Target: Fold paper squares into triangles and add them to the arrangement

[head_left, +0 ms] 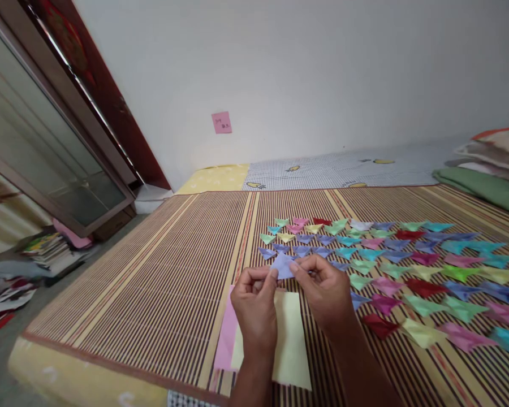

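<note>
Between both hands is a small folded piece of blue-violet paper (283, 264). My left hand (257, 305) pinches its left side between thumb and fingers. On the other side, my right hand (324, 288) grips the right edge with thumb and forefinger. Beneath my hands lie a pale yellow sheet (292, 339) and, partly under it, a pink sheet (225, 342). Right of my hands, rows of small folded paper shapes in many colours spread over the mat, among them a dark red one (380, 326) near my right wrist.
A striped bamboo mat (152, 294) covers the bed. Folded cloths and a green blanket (479, 189) are stacked at the back right. A pink note (221, 122) sticks to the white wall. Books (48, 249) are piled at the left, near a glass-panelled door (46, 113).
</note>
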The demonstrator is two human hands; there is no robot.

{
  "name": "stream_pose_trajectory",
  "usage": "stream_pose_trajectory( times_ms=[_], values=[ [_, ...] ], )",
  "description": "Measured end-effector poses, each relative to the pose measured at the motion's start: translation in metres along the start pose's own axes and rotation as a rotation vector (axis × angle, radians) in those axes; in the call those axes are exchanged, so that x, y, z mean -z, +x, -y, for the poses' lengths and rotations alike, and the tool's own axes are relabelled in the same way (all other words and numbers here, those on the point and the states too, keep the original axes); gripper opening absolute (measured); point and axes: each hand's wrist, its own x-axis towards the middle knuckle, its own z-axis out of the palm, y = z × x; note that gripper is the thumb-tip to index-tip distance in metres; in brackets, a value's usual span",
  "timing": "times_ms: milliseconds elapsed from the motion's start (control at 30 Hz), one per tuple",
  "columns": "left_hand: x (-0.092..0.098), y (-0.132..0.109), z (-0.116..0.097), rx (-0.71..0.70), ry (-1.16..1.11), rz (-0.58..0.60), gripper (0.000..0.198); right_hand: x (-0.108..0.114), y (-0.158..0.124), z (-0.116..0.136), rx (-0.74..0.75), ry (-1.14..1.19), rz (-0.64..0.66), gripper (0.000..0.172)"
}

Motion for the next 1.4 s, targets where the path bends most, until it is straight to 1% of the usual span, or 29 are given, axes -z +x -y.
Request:
stream_pose_trajectory(
  times_ms=[100,300,367,433,500,533,600,633,733,833,1033,1133,1200,1300,1400],
  values=[
    [0.0,0.001,0.0,-0.006,0.005,0.014,0.025,0.0,-0.001,0.0,0.012,-0.013,-0.006,0.025],
    [0.002,0.003,0.002,0.087,-0.059,0.056,0.034,0.001,-0.002,-0.004,0.023,-0.001,0.016,0.024],
    [0.003,0.004,0.001,0.091,-0.053,0.085,0.03,0.001,-0.002,-0.006,0.0,0.038,0.016,0.022],
    [0.003,0.004,-0.001,0.082,-0.033,0.108,0.027,0.001,0.0,-0.008,-0.065,0.101,0.03,0.021],
    [0.003,0.003,-0.002,0.052,0.006,0.114,0.025,0.004,0.002,-0.007,-0.142,0.156,0.104,0.03],
    [0.003,0.002,-0.003,0.034,0.031,0.118,0.024,0.005,0.004,-0.006,-0.172,0.168,0.159,0.031],
    [0.002,0.0,-0.003,0.008,0.072,0.128,0.024,0.009,0.006,-0.002,-0.198,0.166,0.256,0.023],
    [0.001,-0.001,-0.003,0.005,0.078,0.131,0.024,0.011,0.006,0.0,-0.197,0.164,0.28,0.02],
    [0.0,-0.002,-0.004,0.025,0.041,0.129,0.029,0.014,0.006,0.006,-0.198,0.188,0.28,0.023],
    [-0.001,0.0,-0.006,0.081,-0.023,0.138,0.033,0.015,0.005,0.007,-0.213,0.2,0.277,0.025],
    [0.001,0.003,-0.006,0.174,-0.083,0.181,0.034,0.016,0.008,0.007,-0.199,0.183,0.237,0.028],
    [0.004,0.006,-0.004,0.17,-0.072,0.222,0.034,0.018,0.009,0.009,-0.188,0.176,0.219,0.026],
    [0.005,0.007,-0.005,0.159,-0.063,0.26,0.034,0.019,0.01,0.01,-0.162,0.162,0.232,0.025],
    [0.006,0.009,-0.009,0.185,-0.02,0.343,0.036,0.02,0.01,0.01,-0.127,0.136,0.299,0.023],
    [0.007,0.01,-0.013,0.205,0.049,0.418,0.03,0.019,0.008,0.012,-0.131,0.132,0.381,0.02]
  ],
)
